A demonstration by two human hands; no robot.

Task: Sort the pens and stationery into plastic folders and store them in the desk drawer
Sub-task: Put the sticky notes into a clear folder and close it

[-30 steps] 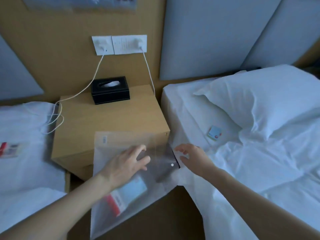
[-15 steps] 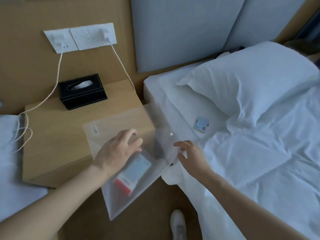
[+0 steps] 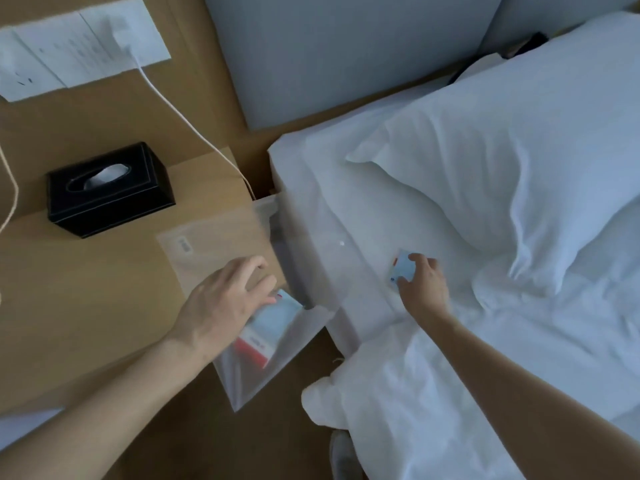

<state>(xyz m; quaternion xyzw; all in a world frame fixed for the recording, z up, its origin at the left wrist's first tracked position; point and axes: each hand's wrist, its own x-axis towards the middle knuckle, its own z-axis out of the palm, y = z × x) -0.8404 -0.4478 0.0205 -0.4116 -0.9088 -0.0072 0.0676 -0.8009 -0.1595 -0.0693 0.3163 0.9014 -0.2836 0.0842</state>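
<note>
- Translucent plastic folder (image 3: pixel 221 247) lies on the wooden bedside table (image 3: pixel 86 289), at its right edge; the folder's lower end hangs past the table's front right corner, over the brown floor (image 3: pixel 194 445).
- Inside the folder's lower part sits a pale blue and red stationery pack (image 3: pixel 266 330), seen through the plastic.
- The left hand (image 3: pixel 225 303) rests on top of the folder with its fingers loosely bent and a little apart, pressing down on the plastic just above the pack.
- The right hand (image 3: pixel 420 282) reaches onto the white bed sheet (image 3: pixel 346 216) near the bed's left edge; its thumb and fingers curl round a small pale blue card-like packet (image 3: pixel 403 268) with a red mark, which lies flat on the sheet.
- A white snap button (image 3: pixel 341 243) of the folder's flap shows between the two hands, over the bed's edge.
- A black tissue box (image 3: pixel 110 188) stands at the back of the table, well apart from the folder.
- A white cable (image 3: pixel 187 123) runs from a wall socket plate (image 3: pixel 79 53) down behind the table's back right corner.
- A white pillow (image 3: pixel 502 140) lies at the head of the bed, beyond the right hand.
</note>
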